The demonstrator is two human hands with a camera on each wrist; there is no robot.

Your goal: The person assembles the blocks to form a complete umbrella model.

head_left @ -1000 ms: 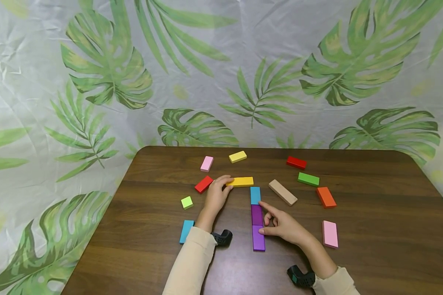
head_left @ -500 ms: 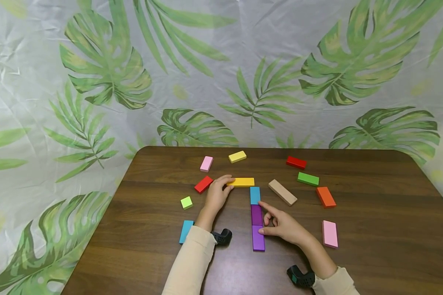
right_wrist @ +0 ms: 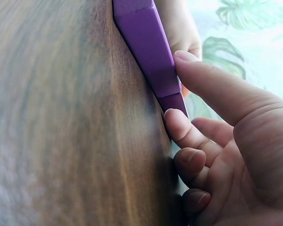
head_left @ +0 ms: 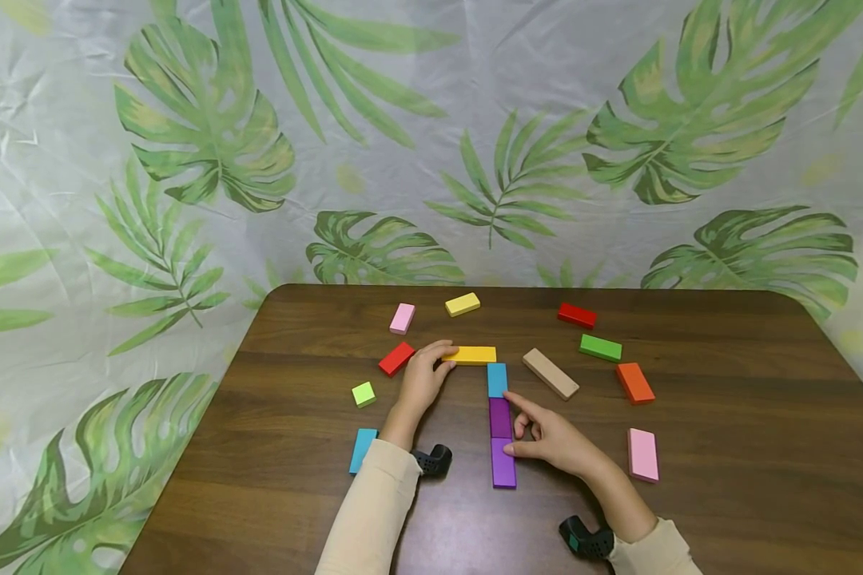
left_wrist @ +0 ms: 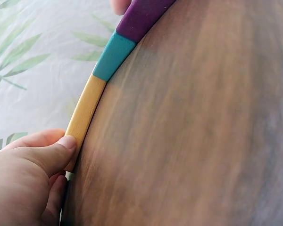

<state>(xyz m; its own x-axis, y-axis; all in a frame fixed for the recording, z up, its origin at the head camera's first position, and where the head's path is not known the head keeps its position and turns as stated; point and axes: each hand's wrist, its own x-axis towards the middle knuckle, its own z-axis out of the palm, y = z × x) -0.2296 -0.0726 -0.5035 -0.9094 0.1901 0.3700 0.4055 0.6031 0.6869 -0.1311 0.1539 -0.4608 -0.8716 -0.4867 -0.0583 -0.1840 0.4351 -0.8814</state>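
Upper middle of the table, my left hand [head_left: 422,378] pinches the left end of a yellow block [head_left: 475,355] between thumb and fingers. The block lies crosswise; its right end meets or nearly meets the far end of a blue block [head_left: 497,380]. That blue block, a dark purple block [head_left: 499,418] and a lighter purple block [head_left: 503,463] form a straight row toward me. My right hand [head_left: 557,438] lies along the row's right side. Its index fingertip touches near the blue block, its thumb the lighter purple block [right_wrist: 146,44]; the other fingers are curled in.
Around the row lie a beige block [head_left: 550,374], a green block [head_left: 600,347], an orange block [head_left: 635,383], a pink block [head_left: 643,455], a red block [head_left: 397,359], a lime cube [head_left: 363,394] and another blue block [head_left: 363,450]. A leaf-patterned cloth [head_left: 388,176] hangs behind the table.
The yellow block has shifted slightly to the right with my left hand, over the blue block's far end. My right hand has stayed in place.
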